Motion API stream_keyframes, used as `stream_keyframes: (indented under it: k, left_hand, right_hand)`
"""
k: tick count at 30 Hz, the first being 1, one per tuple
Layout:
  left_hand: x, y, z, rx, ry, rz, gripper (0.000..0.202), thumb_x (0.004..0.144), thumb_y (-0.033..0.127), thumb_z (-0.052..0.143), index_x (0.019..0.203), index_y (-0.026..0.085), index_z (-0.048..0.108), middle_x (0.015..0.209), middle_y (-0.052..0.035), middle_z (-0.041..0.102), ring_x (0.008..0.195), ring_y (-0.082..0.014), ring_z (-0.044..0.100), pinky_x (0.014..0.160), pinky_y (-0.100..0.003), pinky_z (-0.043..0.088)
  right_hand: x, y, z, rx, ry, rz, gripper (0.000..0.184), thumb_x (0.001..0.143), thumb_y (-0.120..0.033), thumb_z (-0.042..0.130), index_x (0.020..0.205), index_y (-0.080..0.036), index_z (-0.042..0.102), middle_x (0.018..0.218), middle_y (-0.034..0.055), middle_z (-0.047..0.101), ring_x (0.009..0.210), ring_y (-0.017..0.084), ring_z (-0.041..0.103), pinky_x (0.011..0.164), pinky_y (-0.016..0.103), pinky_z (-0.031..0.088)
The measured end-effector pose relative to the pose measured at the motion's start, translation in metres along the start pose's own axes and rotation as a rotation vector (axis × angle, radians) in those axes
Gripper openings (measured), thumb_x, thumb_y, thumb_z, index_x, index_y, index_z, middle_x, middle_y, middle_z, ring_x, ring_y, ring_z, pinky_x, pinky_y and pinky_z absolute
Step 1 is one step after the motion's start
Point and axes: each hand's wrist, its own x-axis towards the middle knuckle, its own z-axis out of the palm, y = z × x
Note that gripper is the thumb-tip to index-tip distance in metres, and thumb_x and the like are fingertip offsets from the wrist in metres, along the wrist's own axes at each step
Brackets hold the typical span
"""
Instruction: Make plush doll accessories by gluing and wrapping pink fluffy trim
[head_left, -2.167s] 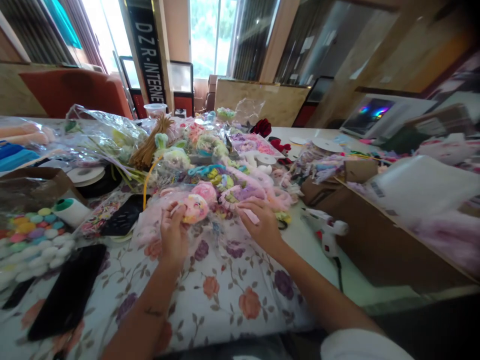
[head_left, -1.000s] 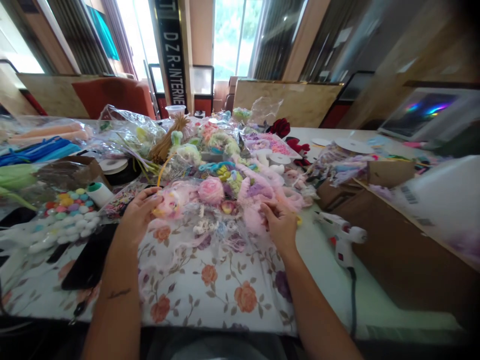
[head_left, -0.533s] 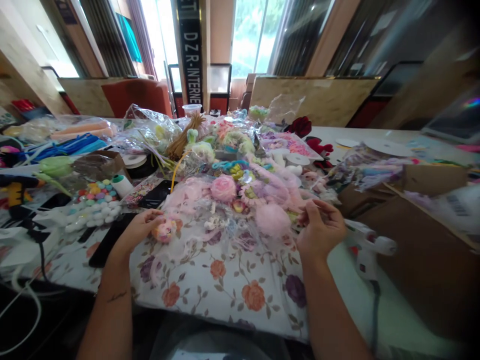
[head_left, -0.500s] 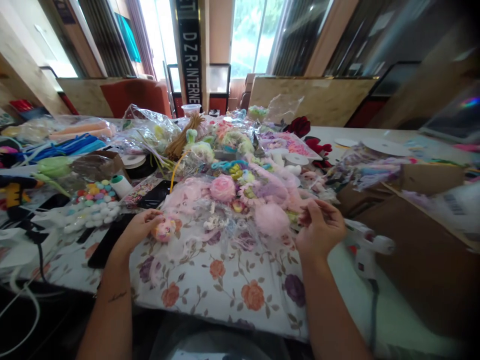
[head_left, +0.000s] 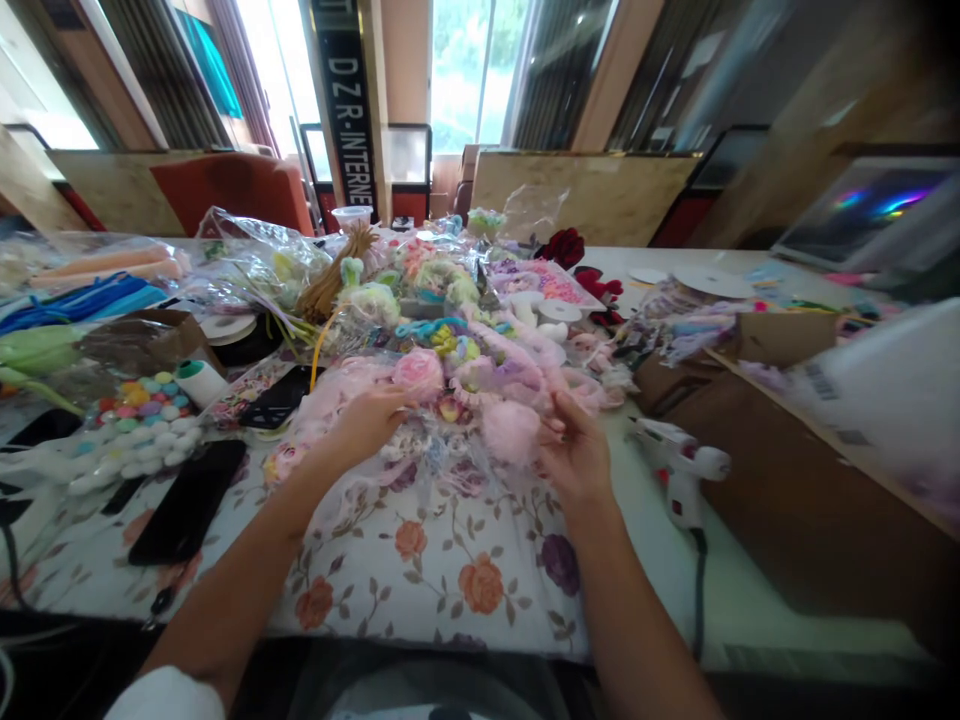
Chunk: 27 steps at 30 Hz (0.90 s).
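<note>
My left hand (head_left: pixel 366 422) reaches into a heap of pastel craft flowers and fluffy trims (head_left: pixel 480 375) lying in clear plastic, its fingers curled just below a pink fabric rose (head_left: pixel 418 370). What they grip is hidden. My right hand (head_left: pixel 576 450) is closed on the edge of the plastic beside a fluffy pink pompom (head_left: pixel 508 428). A small pink-and-yellow flower piece (head_left: pixel 279 462) lies on the floral tablecloth (head_left: pixel 450 560) by my left forearm.
A white glue gun (head_left: pixel 681 470) with its cord lies right of my right hand, next to a brown cardboard box (head_left: pixel 787 480). At left are a black phone (head_left: pixel 187 500), a bag of coloured pompoms (head_left: pixel 135 425) and a thread spool (head_left: pixel 196 380). Bags of craft supplies crowd the table's back.
My left hand has left the small pink-and-yellow flower piece on the cloth and moved right into the heap. My right hand has shifted left towards the pink pompom.
</note>
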Motion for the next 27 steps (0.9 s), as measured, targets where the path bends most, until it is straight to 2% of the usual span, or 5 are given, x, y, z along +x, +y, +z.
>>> stream_keyframes:
  k: [4,9,19,23,27]
  left_hand:
    - [0.029,-0.018,0.021,0.410,-0.196,0.113,0.020,0.064,0.007,0.058,0.070,0.022,0.069,0.082,-0.0081,0.066,0.092,-0.0264,0.059,0.091,-0.038,0.040]
    - [0.030,-0.023,0.026,0.517,-0.175,0.113,0.020,0.062,0.003,0.052,0.064,0.018,0.066,0.083,-0.0123,0.062,0.096,-0.0287,0.055,0.091,-0.041,0.039]
    - [0.018,0.013,-0.058,-0.026,0.061,-0.088,0.018,0.071,0.024,0.061,0.086,0.020,0.070,0.064,-0.0011,0.060,0.055,-0.0147,0.049,0.053,-0.023,0.037]
    - [0.022,0.023,-0.032,-0.121,-0.152,-0.169,0.020,0.075,0.038,0.061,0.075,0.019,0.066,0.053,0.0007,0.052,0.044,-0.0115,0.041,0.043,-0.022,0.031]
    - [0.027,0.013,0.017,0.336,-0.383,-0.182,0.022,0.080,0.032,0.053,0.067,0.017,0.064,0.058,-0.0021,0.059,0.054,-0.0152,0.053,0.054,-0.025,0.041]
  right_hand:
    - [-0.007,0.006,0.002,-0.132,-0.175,0.130,0.016,0.065,-0.022,0.070,0.073,-0.019,0.057,0.053,-0.0081,0.057,0.030,0.001,0.038,0.025,0.008,0.028]
    - [-0.010,0.007,-0.002,-0.247,-0.360,0.242,0.021,0.066,-0.029,0.072,0.074,-0.019,0.055,0.051,-0.0087,0.057,0.026,0.001,0.036,0.023,0.009,0.026]
    - [-0.010,0.005,-0.004,-0.189,-0.378,0.237,0.019,0.067,-0.027,0.070,0.072,-0.019,0.053,0.050,-0.0099,0.054,0.025,0.000,0.031,0.024,0.009,0.026]
    - [-0.009,0.006,-0.004,-0.170,-0.371,0.237,0.019,0.066,-0.026,0.070,0.070,-0.018,0.053,0.051,-0.0093,0.054,0.025,0.001,0.031,0.023,0.010,0.027]
    - [-0.008,0.009,-0.007,-0.150,-0.402,0.241,0.018,0.069,-0.027,0.069,0.071,-0.018,0.054,0.047,-0.0095,0.051,0.025,0.001,0.030,0.023,0.009,0.026]
